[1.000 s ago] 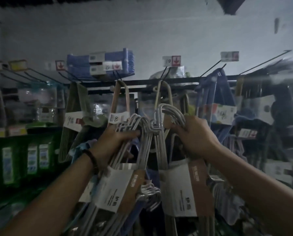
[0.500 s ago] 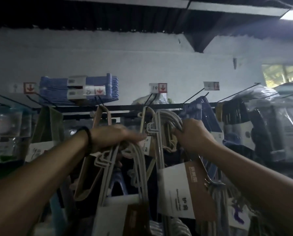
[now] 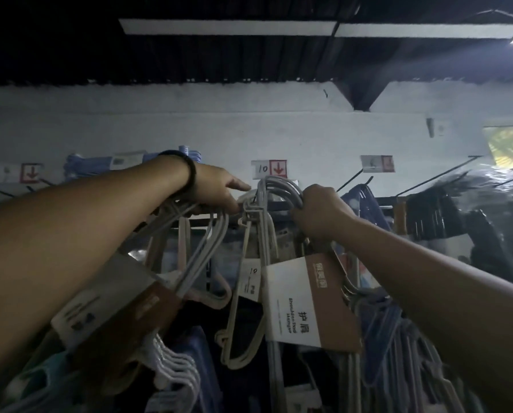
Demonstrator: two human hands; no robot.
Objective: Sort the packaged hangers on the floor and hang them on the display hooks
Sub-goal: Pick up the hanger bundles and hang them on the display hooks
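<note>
My right hand point(image 3: 318, 214) grips the hook ends of a grey hanger pack point(image 3: 279, 198) with a white-and-brown card sleeve point(image 3: 309, 299), raised to the display hook under the "10" price tag point(image 3: 269, 168). My left hand point(image 3: 219, 189), with a dark band on the wrist, holds the hooks of a second grey hanger pack point(image 3: 201, 248), whose card sleeve point(image 3: 112, 305) hangs under my forearm; its forefinger points toward the hook. The hook's tip is hidden behind the hangers.
A beige hanger pack point(image 3: 243, 317) with a "10" label hangs between my hands. Blue hanger packs point(image 3: 365, 210) and dark bagged goods point(image 3: 458, 216) fill the hooks to the right. Bare wire hooks point(image 3: 437, 177) jut out at upper right. White hangers point(image 3: 174, 368) lie below.
Both hands have risen with their packs toward the hook under the "10" tag. The view has tilted up, showing more ceiling. My left hand moved right, closer to the right pack.
</note>
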